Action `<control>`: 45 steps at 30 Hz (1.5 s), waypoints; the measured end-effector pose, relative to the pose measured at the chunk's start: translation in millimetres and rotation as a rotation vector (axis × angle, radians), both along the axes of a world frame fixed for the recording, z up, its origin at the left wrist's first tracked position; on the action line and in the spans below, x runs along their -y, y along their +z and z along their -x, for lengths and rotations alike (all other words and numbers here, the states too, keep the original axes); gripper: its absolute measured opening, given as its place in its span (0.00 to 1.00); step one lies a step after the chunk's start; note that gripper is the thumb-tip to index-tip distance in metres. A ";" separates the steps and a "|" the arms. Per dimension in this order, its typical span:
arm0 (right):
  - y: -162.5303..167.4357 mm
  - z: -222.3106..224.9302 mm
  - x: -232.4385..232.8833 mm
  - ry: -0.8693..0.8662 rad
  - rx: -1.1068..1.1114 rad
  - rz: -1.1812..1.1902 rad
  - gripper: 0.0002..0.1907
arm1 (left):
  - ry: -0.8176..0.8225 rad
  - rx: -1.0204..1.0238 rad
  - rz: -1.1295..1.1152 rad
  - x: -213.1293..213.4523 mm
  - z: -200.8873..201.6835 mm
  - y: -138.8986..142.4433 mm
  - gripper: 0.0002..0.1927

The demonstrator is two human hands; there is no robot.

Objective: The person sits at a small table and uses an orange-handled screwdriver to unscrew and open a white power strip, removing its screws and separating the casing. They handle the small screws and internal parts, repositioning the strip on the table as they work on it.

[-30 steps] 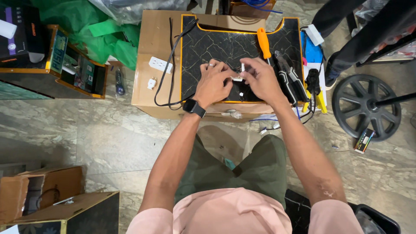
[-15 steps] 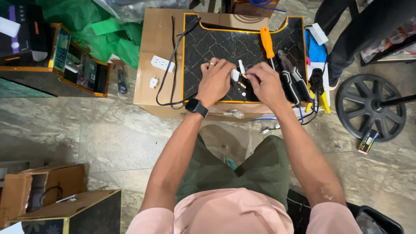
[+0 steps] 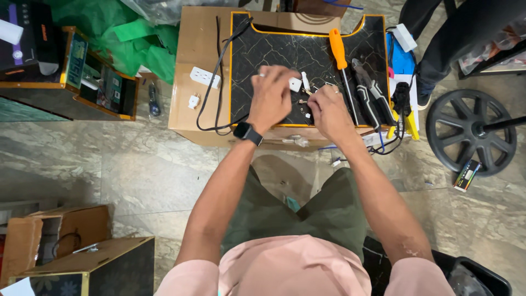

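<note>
Head view, left hand (image 3: 271, 98) fingers pinching white plug part (image 3: 295, 84), right hand (image 3: 329, 109) grip hidden

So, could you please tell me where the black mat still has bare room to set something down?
The black mat is bare at its far left, between the black cable and the orange screwdriver. It is crowded right of the screwdriver, where pliers lie, and around both hands' small white parts.
</note>
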State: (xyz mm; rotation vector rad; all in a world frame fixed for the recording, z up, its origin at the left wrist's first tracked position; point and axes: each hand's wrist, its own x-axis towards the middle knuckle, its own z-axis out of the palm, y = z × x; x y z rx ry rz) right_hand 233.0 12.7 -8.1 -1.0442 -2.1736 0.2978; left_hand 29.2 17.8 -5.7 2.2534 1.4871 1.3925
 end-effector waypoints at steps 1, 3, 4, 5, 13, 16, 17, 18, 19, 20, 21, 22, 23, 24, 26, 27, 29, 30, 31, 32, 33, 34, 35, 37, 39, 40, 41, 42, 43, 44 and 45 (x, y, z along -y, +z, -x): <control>0.1 -0.2 -1.9 -0.003 -0.042 0.018 0.03 | -0.059 -0.039 0.000 1.9 1.2 3.1 0.19; 1.4 0.1 -5.5 -0.004 -0.125 0.058 0.03 | -0.173 -0.114 0.003 5.9 4.0 7.8 0.19; 2.4 0.5 -7.7 -0.015 -0.132 0.105 0.03 | -0.187 -0.099 -0.012 6.9 4.2 9.2 0.17; 3.9 -1.0 -9.6 -0.027 -0.137 0.153 0.03 | -0.203 -0.082 -0.027 7.5 2.7 9.8 0.15; 18.7 -21.9 -47.5 -0.330 0.004 0.094 0.10 | -0.179 0.052 -0.025 2.8 -0.5 4.7 0.07; 17.1 -31.6 -58.7 -0.551 0.252 0.217 0.16 | -0.172 0.071 -0.039 2.5 -1.0 5.0 0.09; 14.5 -32.7 -60.2 -0.584 0.322 0.263 0.18 | -0.165 0.082 -0.042 2.3 -2.1 5.6 0.09; 11.7 -32.8 -61.2 -0.618 0.393 0.314 0.20 | -0.160 0.092 -0.039 2.1 -1.9 6.5 0.10; 9.3 -34.8 -61.4 -0.621 0.386 0.347 0.19 | -0.154 0.099 -0.039 2.1 -2.8 7.1 0.10; 6.8 -36.1 -61.0 -0.622 0.378 0.383 0.18 | -0.148 0.104 -0.036 2.6 -2.9 7.6 0.10; 5.2 -37.0 -61.7 -0.622 0.368 0.417 0.17 | -0.141 0.108 -0.036 2.5 -3.1 8.1 0.10; 5.3 -36.4 -62.4 -0.611 0.336 0.413 0.14 | -0.148 0.133 -0.034 2.8 -1.9 8.4 0.10; 5.3 -37.5 -63.3 -0.604 0.304 0.411 0.12 | -0.159 0.157 -0.030 3.2 -1.7 8.4 0.10; 5.1 -38.7 -64.5 -0.598 0.269 0.406 0.10 | -0.171 0.180 -0.029 3.0 -1.4 8.4 0.10; 8.9 -42.2 -66.3 -0.486 0.103 0.299 0.08 | -0.193 0.286 0.052 2.3 -1.0 7.8 0.11; 12.8 -44.0 -65.9 -0.429 0.025 0.247 0.07 | -0.203 0.343 0.095 2.0 -1.7 7.1 0.12; 19.6 -41.4 -63.5 -0.332 -0.384 0.419 0.05 | -0.194 0.378 0.102 1.9 -2.8 5.0 0.09; 23.4 -36.3 -63.4 -0.277 -0.593 0.494 0.04 | -0.193 0.392 0.101 0.1 -1.8 4.3 0.08; 27.7 -33.2 -62.0 -0.213 -0.677 0.450 0.03 | -0.199 0.404 0.107 -1.0 -2.3 3.2 0.08; 30.9 -29.2 -59.3 -0.145 -0.759 0.410 0.02 | -0.200 0.417 0.116 -1.5 -2.2 1.8 0.08; 33.1 -24.5 -56.0 -0.077 -0.840 0.372 0.01 | -0.200 0.430 0.128 -1.4 -2.1 0.3 0.08; 35.3 -19.2 -54.0 -0.046 -0.887 0.370 0.02 | -0.203 0.437 0.142 -1.8 -2.0 -1.2 0.09; 36.6 -13.2 -52.6 -0.014 -0.938 0.366 0.02 | -0.206 0.439 0.154 -2.4 -0.7 -2.3 0.09; 38.7 -5.9 -50.5 0.025 -0.968 0.344 0.03 | -0.210 0.452 0.170 -3.4 -1.2 -4.5 0.09; 38.8 1.0 -49.5 0.039 -0.926 0.310 0.03 | -0.208 0.469 0.179 -3.6 -1.2 -6.0 0.09; 38.8 2.9 -49.4 0.031 -0.917 0.308 0.03 | -0.205 0.469 0.174 -3.8 -1.6 -6.4 0.09; 38.5 4.6 -49.6 0.024 -0.910 0.305 0.03 | -0.203 0.468 0.169 -4.1 -1.6 -6.6 0.08; 38.5 5.4 -49.6 0.016 -0.900 0.304 0.03 | -0.200 0.469 0.165 -4.0 -1.9 -6.8 0.08; 38.4 5.8 -50.0 0.017 -0.905 0.304 0.03 | -0.204 0.473 0.166 -4.1 -1.8 -6.8 0.09; 38.6 5.5 -50.2 0.018 -0.909 0.305 0.03 | -0.209 0.476 0.166 -4.2 -2.0 -6.8 0.09; 38.4 5.1 -50.3 0.018 -0.913 0.308 0.03 | -0.213 0.480 0.168 -4.0 -2.2 -6.8 0.09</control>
